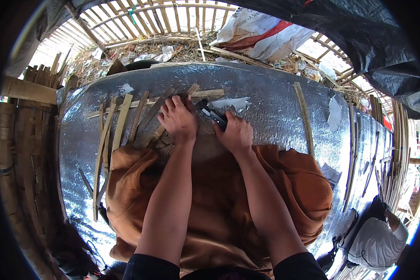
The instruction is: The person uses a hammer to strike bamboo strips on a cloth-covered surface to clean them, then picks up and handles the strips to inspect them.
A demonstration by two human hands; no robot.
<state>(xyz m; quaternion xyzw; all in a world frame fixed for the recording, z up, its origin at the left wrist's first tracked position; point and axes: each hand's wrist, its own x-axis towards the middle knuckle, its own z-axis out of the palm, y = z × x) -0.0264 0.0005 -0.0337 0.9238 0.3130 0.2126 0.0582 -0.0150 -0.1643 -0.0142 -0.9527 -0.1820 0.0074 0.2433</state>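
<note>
My right hand (237,133) is closed around the dark handle of a short black tool (215,116) with a silver-coloured part. Its head points up and left, toward my other hand; its exact kind is hard to make out. Just left of it, my left hand (177,119) has its fingers curled over a narrow bamboo strip (192,89), whose ends show beyond the fingers and below the palm. Under the fingers lies a longer bamboo crosspiece (210,93). Several more strips, such as a pale bamboo slat (122,119), lie side by side to the left.
A silvery foil sheet (275,112) spreads beneath everything. Brown cloth (294,182) covers my lap. One bamboo slat (304,116) lies farther right. A person in a light shirt (375,242) sits at the lower right. Bamboo fencing (149,18) and a dark tarp (378,42) enclose the far side.
</note>
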